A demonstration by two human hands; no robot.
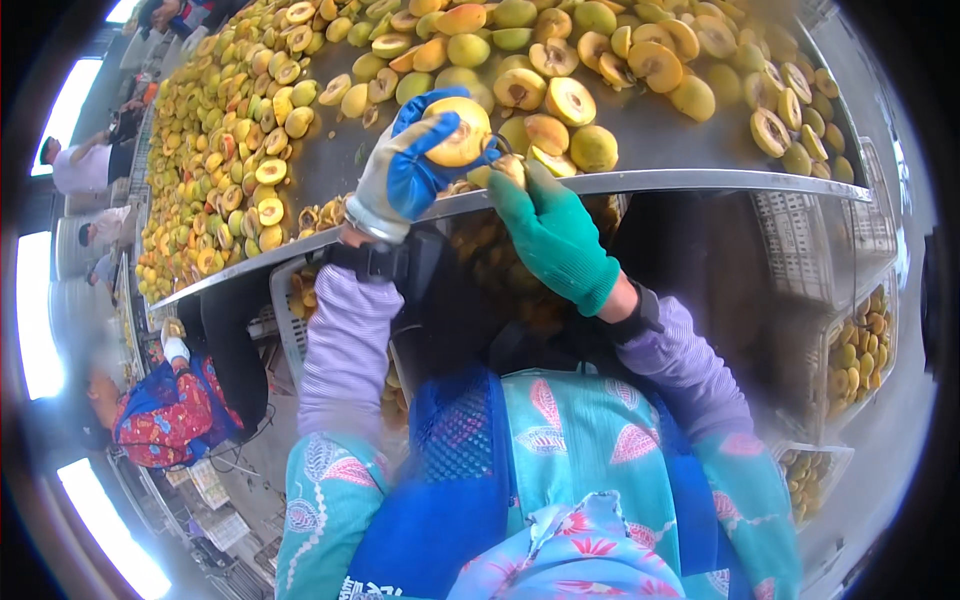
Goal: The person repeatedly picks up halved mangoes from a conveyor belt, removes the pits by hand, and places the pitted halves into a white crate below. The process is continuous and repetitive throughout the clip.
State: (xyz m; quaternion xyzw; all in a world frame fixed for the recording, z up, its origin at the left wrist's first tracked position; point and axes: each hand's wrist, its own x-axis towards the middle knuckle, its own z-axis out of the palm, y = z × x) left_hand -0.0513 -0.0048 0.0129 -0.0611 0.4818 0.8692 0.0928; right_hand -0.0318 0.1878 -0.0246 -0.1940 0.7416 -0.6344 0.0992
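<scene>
Halved, round yellow fruit (460,135) held up at near edge of dark metal surface (665,142)

Left hand (400,170) in blue-and-white coated glove has fingers curled around the fruit. Right hand (560,235) in green knit glove pinches a small pale-brown piece (513,168) just beside it; can't tell what. Yellow-green fruits (270,172), many halved, heap left and far. White plastic lattice crate (795,238) sits lower, right. Person in red patterned clothing (165,428) at left.

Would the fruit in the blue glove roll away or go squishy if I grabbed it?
The fruit might rock or slide more than roll, because its cut side looks flat. It's probably fairly firm, as its outline looks round in the left hand.
</scene>
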